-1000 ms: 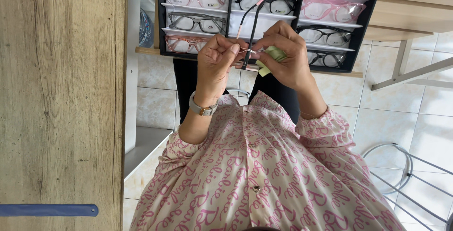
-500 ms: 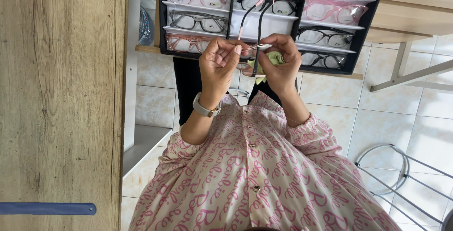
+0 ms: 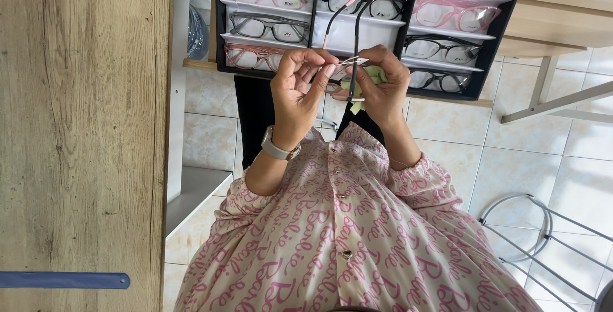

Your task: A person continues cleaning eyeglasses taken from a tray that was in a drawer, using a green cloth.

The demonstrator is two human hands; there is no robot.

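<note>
Left hand point(image 3: 295, 92) pinched shut on pair of glasses point(image 3: 345, 63), fingertips at the frame front, small white tag sticking out just beside them. Right hand point(image 3: 382, 89) closed around green cloth point(image 3: 364, 82), cloth pressed against the same glasses. Hands touching at the fingertips, held up between chest and tray. Glasses open, both arms pointing away from the body, dark with pink tips, overlapping the tray behind. Grey watch point(image 3: 276, 148) on left wrist. Pink-and-white printed shirt point(image 3: 345, 235) filling lower middle of view. Behind the hands: black display tray point(image 3: 220, 25) with white slots, rows of glasses in pink, black, grey. Wooden panel point(image 3: 76, 127) along the left side, blue strip near its bottom. Tiled floor point(image 3: 523, 159) to the right, metal wire stand point(image 3: 543, 235) in lower right corner.
</note>
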